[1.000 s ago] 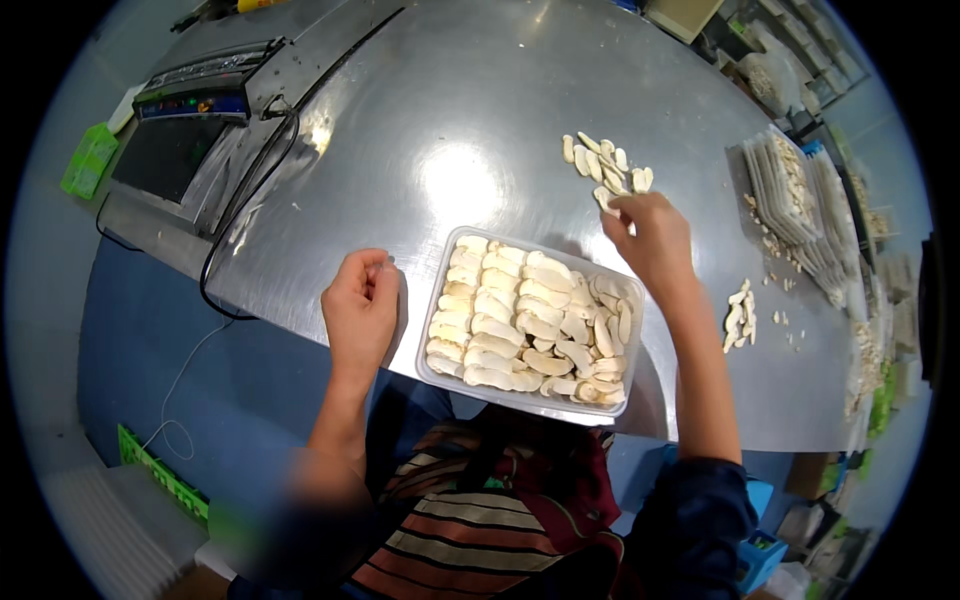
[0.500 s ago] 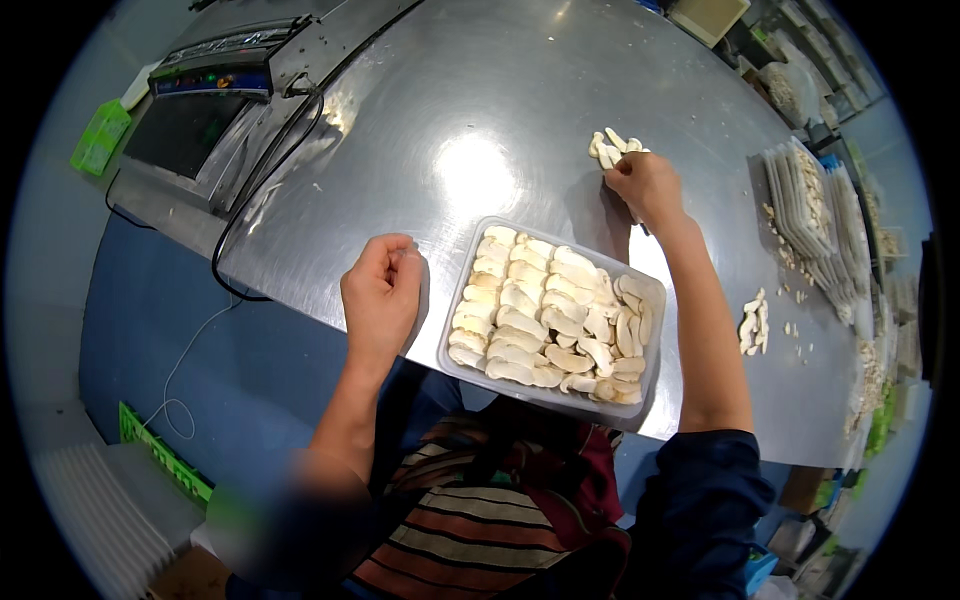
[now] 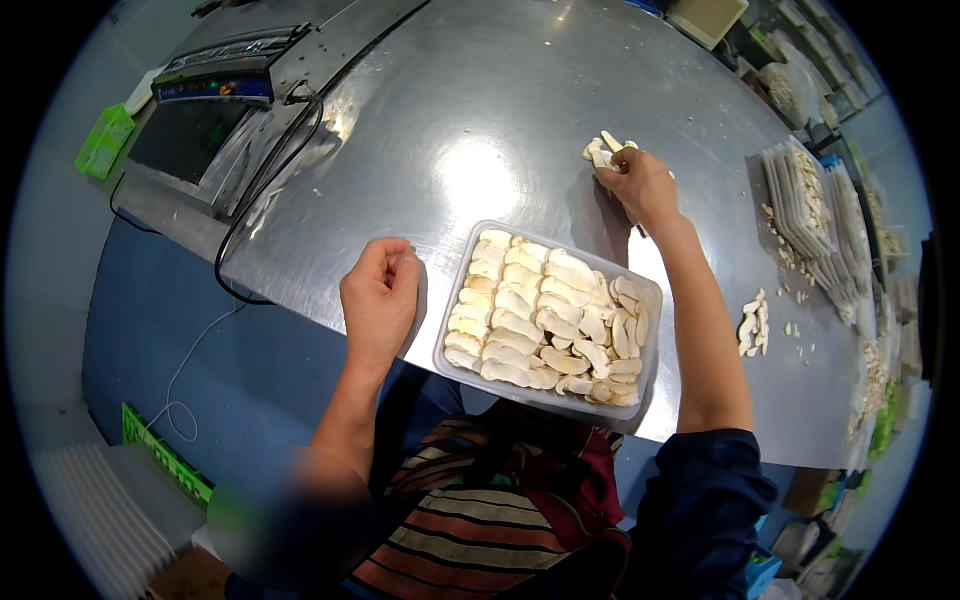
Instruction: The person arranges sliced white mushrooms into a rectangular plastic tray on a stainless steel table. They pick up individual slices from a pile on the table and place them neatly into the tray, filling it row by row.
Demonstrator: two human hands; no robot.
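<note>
A pale plastic tray (image 3: 652, 350) stands at the table's near edge, packed with overlapping rows of sliced dried mushrooms (image 3: 515, 300); the left rows lie neat, the right part more jumbled. Beyond its far right corner my right hand (image 3: 645, 188) is closed, thumb and fingers pinching at a small heap of mushroom slices (image 3: 600, 152). How many slices it grips is hidden. A thin dark thing shows under that hand, too small to name. My left hand (image 3: 380, 298) rests curled on the table edge left of the tray, with nothing showing in it.
Stacked clear trays (image 3: 798, 195) of mushrooms stand at the right, with loose slices (image 3: 753, 322) and crumbs near them. A machine with a dark plate (image 3: 190, 138) sits at the far left, its black cable (image 3: 237, 215) looping over the steel table (image 3: 400, 130).
My right fingers have shifted slightly left onto the heap, and its slices have moved a little. My left hand stays in place.
</note>
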